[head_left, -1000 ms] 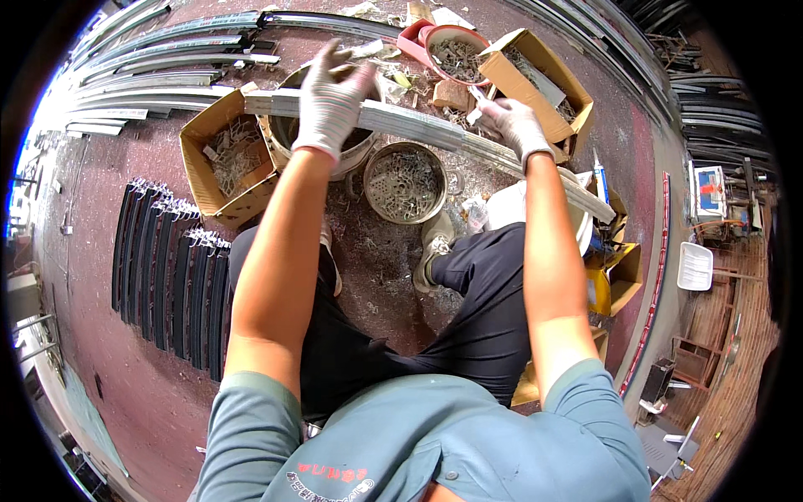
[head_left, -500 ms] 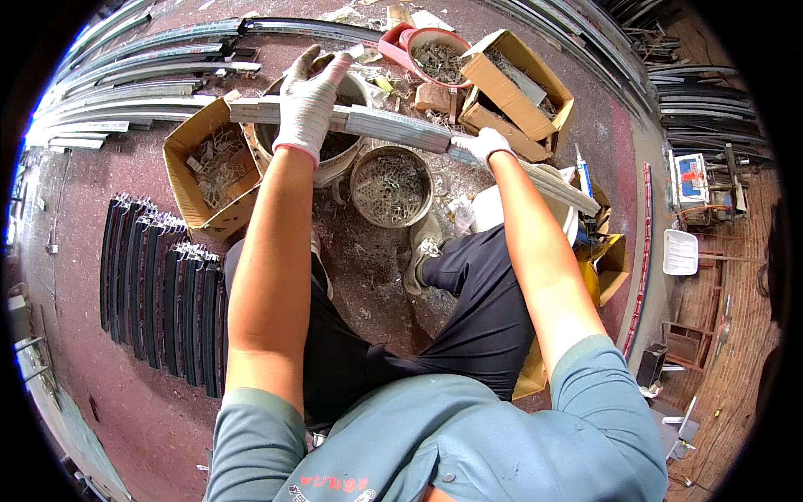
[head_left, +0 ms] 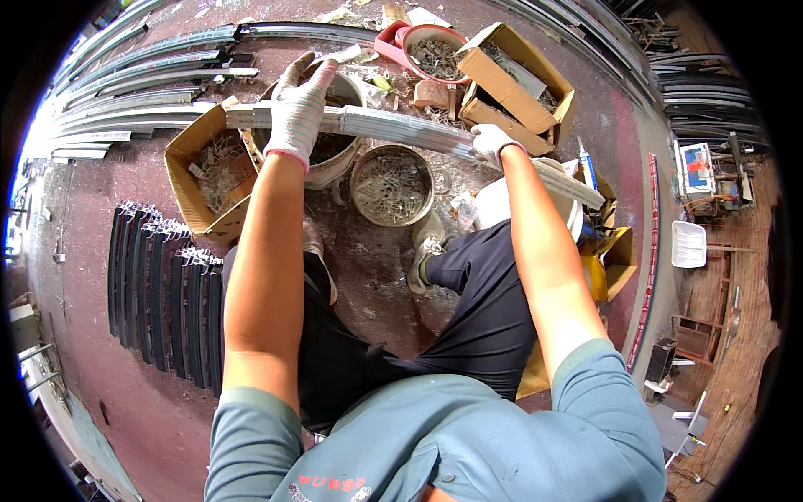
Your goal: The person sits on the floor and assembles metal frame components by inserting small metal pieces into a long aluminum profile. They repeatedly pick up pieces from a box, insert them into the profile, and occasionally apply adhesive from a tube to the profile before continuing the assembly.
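A bundle of long, pale grey metal strips (head_left: 401, 127) stretches across in front of me, sloping down to the right. My right hand (head_left: 493, 142), in a white glove, is closed around it right of the middle. Over its left part lies my gloved left hand (head_left: 299, 113), its darkened fingers stretched out and apart beyond the strips; its palm side is hidden. Beneath the bundle stand a white bucket (head_left: 341, 167) and a round metal pot (head_left: 391, 186) holding small metal pieces.
Cardboard boxes stand at the left (head_left: 188, 188) and far right (head_left: 519, 79), near a red basin (head_left: 435, 52) of small pieces. Black strips (head_left: 163, 293) lie in a row on the left floor. Long metal profiles (head_left: 159, 58) lie at far left. A white lidded bucket (head_left: 510, 205) sits by my right knee.
My right hand has shifted slightly right, and my left hand slightly left and down. The bundle has moved a little. The whole view has turned slightly.
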The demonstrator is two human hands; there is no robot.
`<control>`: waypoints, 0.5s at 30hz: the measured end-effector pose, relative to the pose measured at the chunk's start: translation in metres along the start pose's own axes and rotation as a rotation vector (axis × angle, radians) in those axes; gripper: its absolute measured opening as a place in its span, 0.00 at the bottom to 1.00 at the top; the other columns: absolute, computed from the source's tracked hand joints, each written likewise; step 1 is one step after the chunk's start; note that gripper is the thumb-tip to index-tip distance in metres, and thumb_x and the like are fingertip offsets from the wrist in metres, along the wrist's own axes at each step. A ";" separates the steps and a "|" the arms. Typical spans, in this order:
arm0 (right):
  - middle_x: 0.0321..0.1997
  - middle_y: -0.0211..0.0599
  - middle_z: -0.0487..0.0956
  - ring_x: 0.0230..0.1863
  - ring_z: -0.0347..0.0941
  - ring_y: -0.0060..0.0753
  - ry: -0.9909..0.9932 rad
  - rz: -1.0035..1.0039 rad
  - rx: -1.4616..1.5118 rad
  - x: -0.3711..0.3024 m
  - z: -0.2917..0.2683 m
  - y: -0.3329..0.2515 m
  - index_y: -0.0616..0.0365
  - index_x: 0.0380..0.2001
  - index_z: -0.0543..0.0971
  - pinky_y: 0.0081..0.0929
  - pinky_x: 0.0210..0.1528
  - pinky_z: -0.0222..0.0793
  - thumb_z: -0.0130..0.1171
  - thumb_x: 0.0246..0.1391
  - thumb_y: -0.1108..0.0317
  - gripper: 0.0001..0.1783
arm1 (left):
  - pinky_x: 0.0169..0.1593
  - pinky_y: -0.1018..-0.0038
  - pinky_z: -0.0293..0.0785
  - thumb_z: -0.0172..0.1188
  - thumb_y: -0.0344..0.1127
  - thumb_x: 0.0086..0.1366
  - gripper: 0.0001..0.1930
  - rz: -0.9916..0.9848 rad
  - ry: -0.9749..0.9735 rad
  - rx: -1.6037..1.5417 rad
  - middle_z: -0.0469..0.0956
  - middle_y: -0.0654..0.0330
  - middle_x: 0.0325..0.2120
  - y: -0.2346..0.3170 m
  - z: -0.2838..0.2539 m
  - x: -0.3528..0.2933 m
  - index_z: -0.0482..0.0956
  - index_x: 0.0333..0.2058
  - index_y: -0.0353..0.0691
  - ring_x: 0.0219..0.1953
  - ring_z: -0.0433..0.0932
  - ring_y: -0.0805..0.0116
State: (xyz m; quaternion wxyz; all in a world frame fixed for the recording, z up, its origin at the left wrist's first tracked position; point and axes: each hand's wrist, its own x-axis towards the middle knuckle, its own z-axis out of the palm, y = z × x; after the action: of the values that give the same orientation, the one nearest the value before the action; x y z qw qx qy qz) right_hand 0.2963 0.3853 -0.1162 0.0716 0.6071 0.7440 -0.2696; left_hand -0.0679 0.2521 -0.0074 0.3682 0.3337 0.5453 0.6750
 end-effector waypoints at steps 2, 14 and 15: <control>0.52 0.54 0.82 0.56 0.78 0.56 -0.011 -0.019 -0.152 -0.003 -0.010 -0.004 0.56 0.45 0.84 0.42 0.58 0.73 0.54 0.52 0.65 0.19 | 0.49 0.76 0.74 0.69 0.41 0.65 0.26 0.012 0.018 -0.008 0.82 0.61 0.46 -0.004 -0.002 0.005 0.77 0.58 0.35 0.45 0.78 0.73; 0.59 0.54 0.79 0.62 0.74 0.48 0.136 -0.035 0.293 -0.030 -0.036 -0.021 0.57 0.59 0.78 0.34 0.65 0.66 0.50 0.52 0.73 0.28 | 0.61 0.76 0.70 0.60 0.27 0.67 0.29 -0.204 -0.237 0.319 0.80 0.51 0.53 -0.135 -0.026 0.051 0.65 0.66 0.31 0.56 0.77 0.66; 0.60 0.54 0.79 0.62 0.75 0.47 0.081 -0.039 0.221 -0.037 -0.043 -0.020 0.56 0.60 0.77 0.33 0.64 0.66 0.49 0.53 0.73 0.28 | 0.62 0.77 0.68 0.55 0.27 0.69 0.26 -0.225 -0.316 0.435 0.76 0.52 0.58 -0.141 -0.017 0.050 0.67 0.65 0.32 0.59 0.75 0.68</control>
State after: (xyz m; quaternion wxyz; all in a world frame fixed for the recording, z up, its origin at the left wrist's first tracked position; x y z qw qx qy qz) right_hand 0.2965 0.3720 -0.0579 -0.0311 0.6071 0.7238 -0.3264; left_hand -0.0888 0.3055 -0.1466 0.4408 0.4433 0.6469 0.4367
